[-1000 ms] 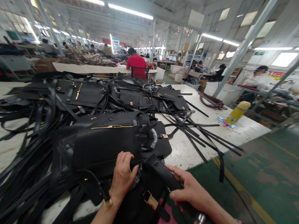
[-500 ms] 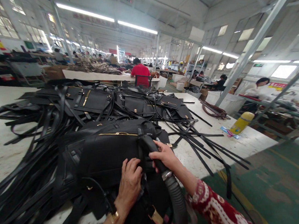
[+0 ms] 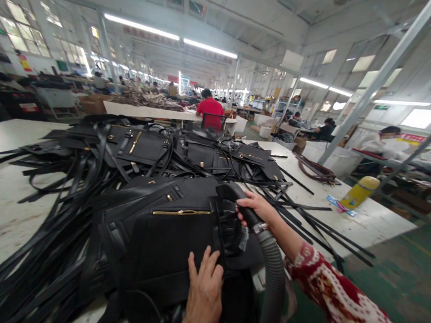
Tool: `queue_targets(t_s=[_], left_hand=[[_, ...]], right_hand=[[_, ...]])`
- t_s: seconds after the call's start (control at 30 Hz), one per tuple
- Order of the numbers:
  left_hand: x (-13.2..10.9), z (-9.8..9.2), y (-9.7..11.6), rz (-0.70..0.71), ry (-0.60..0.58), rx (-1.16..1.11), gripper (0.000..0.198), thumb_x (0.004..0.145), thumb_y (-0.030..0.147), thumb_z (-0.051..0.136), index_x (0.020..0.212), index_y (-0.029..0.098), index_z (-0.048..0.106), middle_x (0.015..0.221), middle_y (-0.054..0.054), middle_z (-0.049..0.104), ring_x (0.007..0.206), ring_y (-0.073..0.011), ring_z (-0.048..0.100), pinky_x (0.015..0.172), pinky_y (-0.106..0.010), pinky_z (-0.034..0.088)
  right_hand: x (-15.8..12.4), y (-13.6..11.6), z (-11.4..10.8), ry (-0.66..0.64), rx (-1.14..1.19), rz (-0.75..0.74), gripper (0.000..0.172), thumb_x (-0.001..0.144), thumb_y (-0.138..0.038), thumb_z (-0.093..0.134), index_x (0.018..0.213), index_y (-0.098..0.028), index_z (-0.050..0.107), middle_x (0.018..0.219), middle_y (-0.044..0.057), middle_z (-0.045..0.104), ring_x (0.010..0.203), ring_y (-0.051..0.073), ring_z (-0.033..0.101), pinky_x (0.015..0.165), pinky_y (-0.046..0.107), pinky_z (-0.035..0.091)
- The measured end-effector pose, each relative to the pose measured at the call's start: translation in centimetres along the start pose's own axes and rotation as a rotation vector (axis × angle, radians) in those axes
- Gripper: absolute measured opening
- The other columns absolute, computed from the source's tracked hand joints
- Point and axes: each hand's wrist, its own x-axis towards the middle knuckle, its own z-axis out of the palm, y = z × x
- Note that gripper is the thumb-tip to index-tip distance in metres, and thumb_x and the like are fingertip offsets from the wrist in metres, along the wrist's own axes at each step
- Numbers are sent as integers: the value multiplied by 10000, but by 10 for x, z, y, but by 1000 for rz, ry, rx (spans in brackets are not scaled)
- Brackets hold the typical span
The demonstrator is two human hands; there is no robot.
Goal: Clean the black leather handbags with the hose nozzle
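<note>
Closest to me lies a black leather bag panel (image 3: 169,240) with a gold zipper (image 3: 182,212) across its upper part. My left hand (image 3: 205,286) rests on its lower right part, fingers stretched and slightly spread. My right hand (image 3: 255,207) is wrapped round the black handle of a suction hose (image 3: 246,214), whose nozzle end is at the panel's right edge. Below a metal clamp, the ribbed grey hose (image 3: 271,271) runs down out of view. A small piece of clear plastic (image 3: 243,240) shows beside the panel, under the right hand.
More black bag pieces (image 3: 151,149) with long straps are heaped across the white table (image 3: 14,217). At right lie a yellow bottle (image 3: 360,193), a small blue-pink packet (image 3: 340,205) and coiled brown straps (image 3: 316,170). A person in red (image 3: 210,107) sits beyond.
The hose nozzle and my right hand have shifted up and away from the panel's middle right. My left hand has moved lower, its fingers now spread flatter on the panel. The view has shifted slightly.
</note>
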Motion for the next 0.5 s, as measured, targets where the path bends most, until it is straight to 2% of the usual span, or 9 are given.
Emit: queue_targets(t_s=[0.1,0.2,0.33,0.4,0.5], left_hand=[[-8,10,15,5,-36,-48,308,692,-2,375,802,203,576,1182,-86,579,1222,-286,395,1010,-643,135],[-13,20,28,-11,-73,-70,323,693,-14,373,822,195,582,1173,-97,579,1218,-279,401,1020,-643,89],[-7,16,30,-10,-172,-89,304,715,3,393,877,187,574,1174,-98,564,1235,-256,377,1038,-621,62],[-3,10,26,28,-221,-111,305,739,20,392,919,194,567,1165,-88,562,1237,-234,375,1052,-595,62],[0,7,23,65,-240,-130,333,755,57,415,1013,215,555,1163,-76,556,1232,-226,377,1065,-565,88]], right_hand=[[-20,14,-2,-24,-35,56,343,647,-291,637,933,-175,488,596,-11,591,402,140,549,340,262,463],[-18,25,6,13,-72,76,348,651,-287,616,943,-150,485,559,-15,576,391,142,542,344,270,466],[-15,21,30,84,-131,-10,579,660,-243,610,1190,-173,387,483,-82,532,330,116,493,323,211,420],[-27,12,45,25,-166,-29,685,653,-217,624,1274,-195,337,475,-87,543,315,117,482,322,208,404],[-60,-1,65,-186,-236,-25,695,623,-166,641,1274,-221,405,587,-58,602,375,106,501,371,205,408]])
